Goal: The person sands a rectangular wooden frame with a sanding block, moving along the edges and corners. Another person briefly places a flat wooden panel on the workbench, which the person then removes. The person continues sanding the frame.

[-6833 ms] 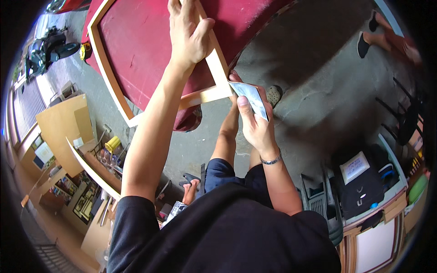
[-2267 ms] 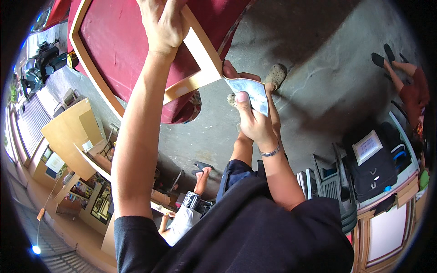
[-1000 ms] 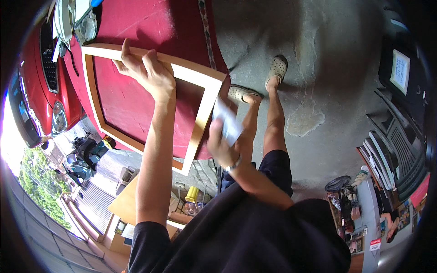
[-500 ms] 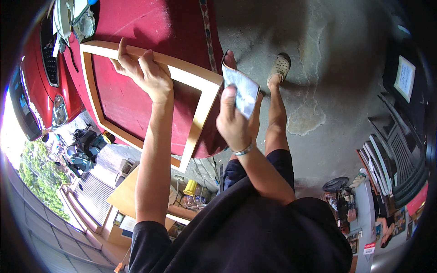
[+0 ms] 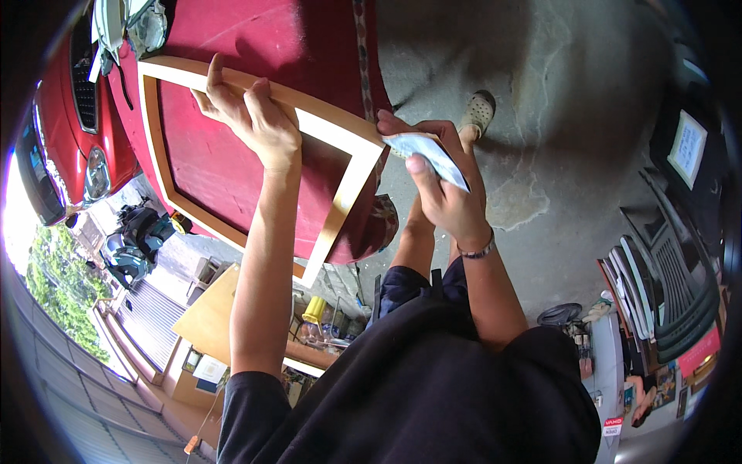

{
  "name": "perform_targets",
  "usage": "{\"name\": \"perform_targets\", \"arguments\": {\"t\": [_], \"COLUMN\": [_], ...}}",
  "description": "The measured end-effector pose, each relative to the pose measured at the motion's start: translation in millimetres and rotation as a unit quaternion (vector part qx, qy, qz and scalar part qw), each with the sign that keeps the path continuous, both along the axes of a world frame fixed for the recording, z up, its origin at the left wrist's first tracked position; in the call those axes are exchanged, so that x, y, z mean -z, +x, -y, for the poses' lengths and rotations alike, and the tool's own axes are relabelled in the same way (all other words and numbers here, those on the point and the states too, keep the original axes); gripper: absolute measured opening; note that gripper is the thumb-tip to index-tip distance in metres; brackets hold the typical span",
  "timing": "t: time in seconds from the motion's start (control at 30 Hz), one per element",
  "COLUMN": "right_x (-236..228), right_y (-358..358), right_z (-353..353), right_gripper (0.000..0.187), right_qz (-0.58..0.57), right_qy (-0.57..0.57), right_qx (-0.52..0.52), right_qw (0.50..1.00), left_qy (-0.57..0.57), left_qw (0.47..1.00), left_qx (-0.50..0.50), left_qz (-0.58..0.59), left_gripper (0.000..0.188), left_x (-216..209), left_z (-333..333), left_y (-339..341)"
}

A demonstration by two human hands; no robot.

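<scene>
A pale wooden frame (image 5: 338, 209), rectangular and open in the middle, rests tilted on a red cloth-covered surface (image 5: 232, 27). My left hand (image 5: 263, 127) grips its upper rail, with fingers bent over the wood. In my right hand (image 5: 456, 201) is a folded sheet of sandpaper (image 5: 430, 153), its light bluish back showing, pinched between thumb and fingers. The sheet's left end is at the frame's upper right corner; whether it touches the wood I cannot tell. The sandpaper's underside is hidden.
A patterned strip (image 5: 363, 62) runs along the red cloth's edge. To the left stand a red car (image 5: 116, 147) and a motorbike (image 5: 131, 243). Plastic chairs (image 5: 672, 271) are stacked at the right. My foot in a beige clog (image 5: 479, 112) is on the concrete floor (image 5: 572, 178).
My right hand has moved right, and the sandpaper has turned from steep to flatter, pointing at the frame's corner. My left hand keeps its grip on the rail.
</scene>
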State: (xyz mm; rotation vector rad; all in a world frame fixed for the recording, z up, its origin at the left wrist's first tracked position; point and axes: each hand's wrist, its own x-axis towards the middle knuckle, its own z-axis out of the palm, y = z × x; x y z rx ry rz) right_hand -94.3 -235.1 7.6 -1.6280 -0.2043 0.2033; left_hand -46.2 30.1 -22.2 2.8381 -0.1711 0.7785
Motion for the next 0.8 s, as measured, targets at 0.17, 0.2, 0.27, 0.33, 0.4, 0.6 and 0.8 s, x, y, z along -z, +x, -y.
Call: {"name": "perform_targets", "arguments": {"t": [0.17,0.2,0.27,0.33,0.4,0.6,0.8], "right_x": [4.7,7.1,4.5,-8.3,6.5,60.0,56.7], "right_y": [2.4,0.6,2.5,10.2,0.9,-26.4,-38.7], "right_z": [5.2,6.0,8.0,7.4,6.0,33.0,54.0], "right_gripper": [0.027,0.027,0.027,0.027,0.031,0.054,0.066], "right_qz": [-0.013,-0.043,-0.026,0.049,-0.005,-0.182,-0.262], "right_qy": [0.015,0.018,0.0,0.008,0.022,-0.082,-0.113], "right_qx": [-0.027,-0.02,-0.037,-0.053,-0.024,0.174,0.19], "right_qw": [0.999,0.999,0.999,0.997,0.999,0.964,0.939], "left_qy": [0.005,0.022,0.044,0.052,0.041,-0.131,0.104], "left_qw": [1.0,1.0,0.999,0.999,0.999,0.97,0.864], "left_qx": [-0.003,-0.009,-0.011,0.0,0.001,-0.069,0.177], "left_qz": [0.006,0.009,0.008,0.003,-0.003,-0.194,-0.46], "left_gripper": [0.008,0.01,0.013,0.014,0.016,0.04,0.058], "left_x": [-0.5,-1.5,-3.2,-5.8,-2.7,-66.6,-124.0], "left_z": [1.0,3.0,4.1,1.5,-7.4,47.3,133.3], "left_y": [0.9,0.5,0.8,1.5,-1.1,-12.8,-56.8]}}
